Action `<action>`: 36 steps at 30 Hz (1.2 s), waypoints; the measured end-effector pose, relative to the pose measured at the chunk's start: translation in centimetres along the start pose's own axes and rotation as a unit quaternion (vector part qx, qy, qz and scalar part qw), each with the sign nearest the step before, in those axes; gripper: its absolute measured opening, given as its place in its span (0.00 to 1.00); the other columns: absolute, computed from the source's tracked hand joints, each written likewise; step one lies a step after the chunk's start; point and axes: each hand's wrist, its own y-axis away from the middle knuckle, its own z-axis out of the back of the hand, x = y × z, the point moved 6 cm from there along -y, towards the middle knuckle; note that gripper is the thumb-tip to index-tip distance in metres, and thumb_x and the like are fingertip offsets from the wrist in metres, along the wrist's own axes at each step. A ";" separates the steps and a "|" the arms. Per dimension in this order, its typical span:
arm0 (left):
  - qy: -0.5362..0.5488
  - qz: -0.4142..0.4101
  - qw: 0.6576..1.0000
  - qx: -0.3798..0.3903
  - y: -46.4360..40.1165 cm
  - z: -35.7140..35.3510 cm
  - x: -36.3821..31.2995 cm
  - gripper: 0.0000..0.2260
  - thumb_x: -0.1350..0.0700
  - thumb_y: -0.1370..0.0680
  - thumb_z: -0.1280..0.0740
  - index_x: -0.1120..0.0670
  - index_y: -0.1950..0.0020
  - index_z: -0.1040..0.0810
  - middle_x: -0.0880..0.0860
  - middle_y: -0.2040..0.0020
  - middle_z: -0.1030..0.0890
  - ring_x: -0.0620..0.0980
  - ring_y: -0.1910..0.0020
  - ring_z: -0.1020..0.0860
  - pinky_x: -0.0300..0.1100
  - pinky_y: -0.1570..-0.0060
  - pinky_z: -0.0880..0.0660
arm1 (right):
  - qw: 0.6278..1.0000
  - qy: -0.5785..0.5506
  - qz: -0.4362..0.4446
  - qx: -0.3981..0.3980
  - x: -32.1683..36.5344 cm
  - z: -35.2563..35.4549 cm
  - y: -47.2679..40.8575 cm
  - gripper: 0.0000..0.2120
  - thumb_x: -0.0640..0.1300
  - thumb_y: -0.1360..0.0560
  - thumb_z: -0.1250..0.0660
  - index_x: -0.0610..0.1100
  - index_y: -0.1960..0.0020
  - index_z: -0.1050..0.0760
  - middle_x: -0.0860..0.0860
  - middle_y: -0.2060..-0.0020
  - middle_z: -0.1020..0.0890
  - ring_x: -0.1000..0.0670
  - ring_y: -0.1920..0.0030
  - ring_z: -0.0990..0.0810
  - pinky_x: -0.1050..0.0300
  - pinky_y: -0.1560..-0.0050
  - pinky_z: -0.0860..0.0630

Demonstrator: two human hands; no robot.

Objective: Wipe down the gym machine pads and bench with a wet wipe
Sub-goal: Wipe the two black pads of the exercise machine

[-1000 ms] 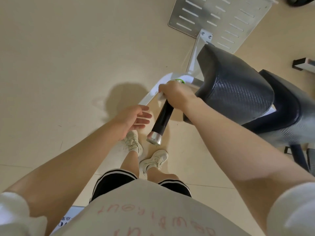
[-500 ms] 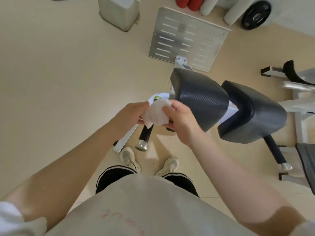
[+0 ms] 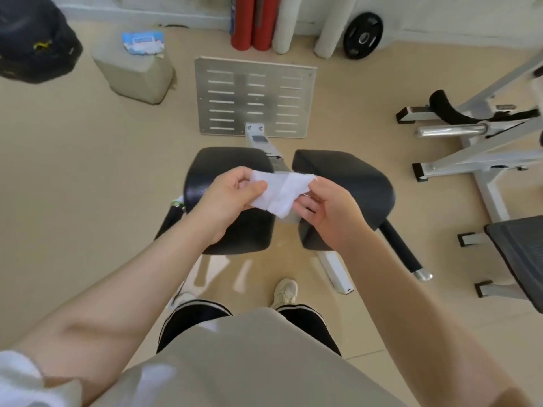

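Observation:
A white wet wipe (image 3: 280, 191) is stretched between both hands in front of me. My left hand (image 3: 232, 195) pinches its left end and my right hand (image 3: 329, 207) pinches its right end. Below the hands stand the machine's two black pads, the left pad (image 3: 229, 163) and the right pad (image 3: 358, 174), side by side on a white frame. Black handles stick out at each side, the left handle (image 3: 172, 215) and the right handle (image 3: 402, 251). A second black padded bench (image 3: 520, 254) shows at the right edge.
A slotted metal footplate (image 3: 255, 98) lies beyond the pads. A grey box (image 3: 135, 74) with a wipes pack (image 3: 142, 44) on top stands at the back left, beside a black bag (image 3: 32, 42). Red and white rollers (image 3: 255, 22) and a weight plate (image 3: 363, 35) lean against the wall. White machine frames (image 3: 476, 136) fill the right.
My right hand left the left handle and brought the wipe up. Both hands now pull the wipe open between them. The view swung up and centred over the two pads.

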 end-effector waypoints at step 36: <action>-0.027 0.014 0.999 -0.027 -19.2 -8.3 -4.5 0.20 0.60 0.24 0.34 0.48 0.33 0.30 0.48 0.55 0.17 0.43 0.51 0.20 0.37 0.43 0.27 | 0.995 0.097 0.018 0.009 13.1 8.1 -17.3 0.13 0.32 0.22 0.45 0.42 0.58 0.25 0.45 0.57 0.23 0.49 0.59 0.24 0.60 0.58 0.24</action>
